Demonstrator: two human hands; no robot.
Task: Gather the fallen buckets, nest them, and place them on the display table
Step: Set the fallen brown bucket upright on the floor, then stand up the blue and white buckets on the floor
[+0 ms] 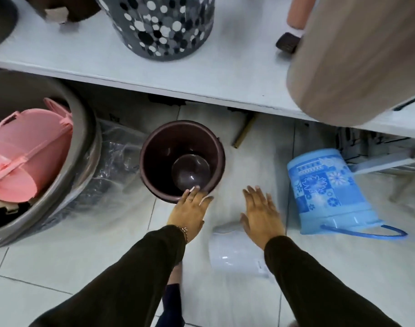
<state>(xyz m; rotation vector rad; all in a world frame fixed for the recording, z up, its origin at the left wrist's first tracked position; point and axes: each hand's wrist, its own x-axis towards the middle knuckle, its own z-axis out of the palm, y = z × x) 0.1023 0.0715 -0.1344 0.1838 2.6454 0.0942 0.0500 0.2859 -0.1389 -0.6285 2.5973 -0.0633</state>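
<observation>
Our 2 hands reach over the tiled floor toward fallen buckets below the bench.

Nearest us, a white bucket (234, 251) lies blurred on the floor (60, 267) under our right hand (260, 215), which is spread flat and holds nothing. Our left hand (190, 208), fingers splayed, touches the near rim of 1 upright dark brown bucket (154, 161), empty inside. Open tile lies between it and 1 blue patterned bucket (329, 192) tipped on its side at right. At left, 1 grey tub (83, 128) holds a pink bucket (27, 149). Beyond, the bench (225, 74) edge overhangs, carrying 1 spotted bin (164, 24).
</observation>
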